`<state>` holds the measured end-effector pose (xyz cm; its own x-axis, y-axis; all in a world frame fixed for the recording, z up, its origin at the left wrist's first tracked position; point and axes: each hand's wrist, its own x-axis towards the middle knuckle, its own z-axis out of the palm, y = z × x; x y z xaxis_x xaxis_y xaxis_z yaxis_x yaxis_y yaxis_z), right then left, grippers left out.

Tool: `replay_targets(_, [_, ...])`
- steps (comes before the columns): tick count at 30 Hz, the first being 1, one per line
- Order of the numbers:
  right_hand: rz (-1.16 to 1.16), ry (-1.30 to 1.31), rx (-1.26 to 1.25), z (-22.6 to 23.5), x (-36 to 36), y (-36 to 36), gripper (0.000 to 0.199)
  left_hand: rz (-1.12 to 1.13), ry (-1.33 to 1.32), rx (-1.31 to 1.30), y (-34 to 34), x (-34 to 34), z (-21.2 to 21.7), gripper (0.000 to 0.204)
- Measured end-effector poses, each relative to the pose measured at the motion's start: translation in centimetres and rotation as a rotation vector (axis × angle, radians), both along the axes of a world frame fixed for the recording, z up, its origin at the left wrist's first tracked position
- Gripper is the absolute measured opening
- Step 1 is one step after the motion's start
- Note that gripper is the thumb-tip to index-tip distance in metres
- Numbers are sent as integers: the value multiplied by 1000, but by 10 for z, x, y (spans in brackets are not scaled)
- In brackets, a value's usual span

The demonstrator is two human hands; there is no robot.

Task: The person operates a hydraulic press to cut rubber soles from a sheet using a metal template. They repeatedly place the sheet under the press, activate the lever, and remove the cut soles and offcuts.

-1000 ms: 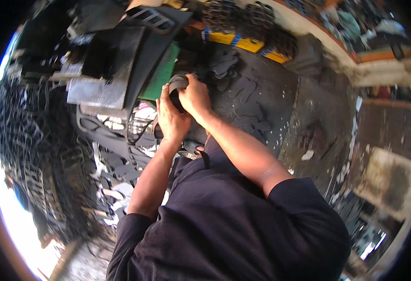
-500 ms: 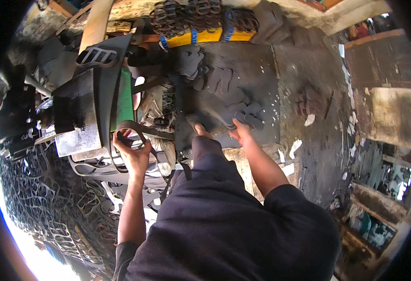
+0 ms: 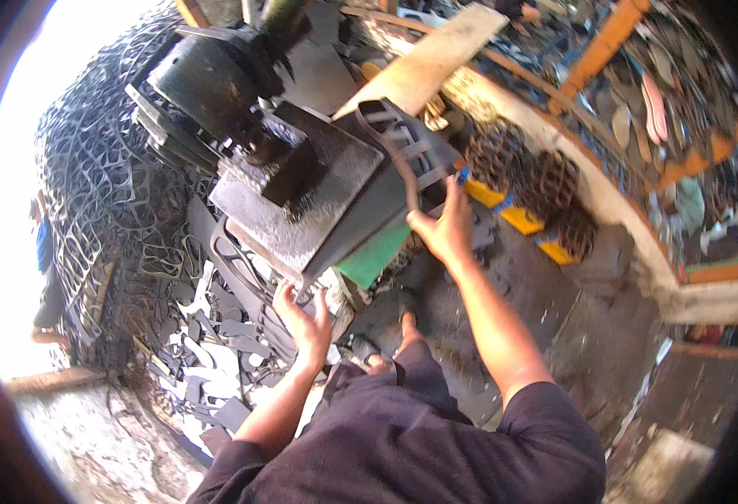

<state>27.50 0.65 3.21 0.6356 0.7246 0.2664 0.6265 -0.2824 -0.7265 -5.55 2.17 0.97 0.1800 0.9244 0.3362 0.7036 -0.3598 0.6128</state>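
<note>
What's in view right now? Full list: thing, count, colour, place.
Curved strip: one, brownish, held at upper centre
Machine: one, dark, upper left
Metal plate: one, grey, under the machine's head
Dark sheet: one, black, beside the plate
Green sheet: one, green, beside the dark sheet
Plank: one, pale, top centre
Yellow panels: three, yellow, right of centre
Lattice pieces: uncountable, dark brown, along the panels
Offcuts: uncountable, black, heaped left
Scraps: uncountable, mostly white, lower left
Sole-shaped piece: one, pink, upper right
Left hand: one, bare, open near the plate's lower corner
Right hand: one, bare, gripping the strip
</note>
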Motion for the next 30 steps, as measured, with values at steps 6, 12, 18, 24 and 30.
replay_targets(6, [48, -11, -519, -19, 188, 154, 118, 3, 224, -371, 18, -4, 2, 33])
replay_targets(12, [422, 249, -196, -48, 166, 181, 115, 169, -525, -661, 24, 29, -19, 32])
replay_targets(18, [470, -143, -296, -39, 161, 188, 82, 490, -1074, -587, 29, 85, -38, 25])
replay_targets(24, [536, -290, -191, -41, 95, 165, 33, 524, -1041, -715, 43, 78, -42, 21])
replay_targets(30, [108, -178, 27, -52, 121, 181, 40, 478, -1096, -809, 49, 67, -49, 23])
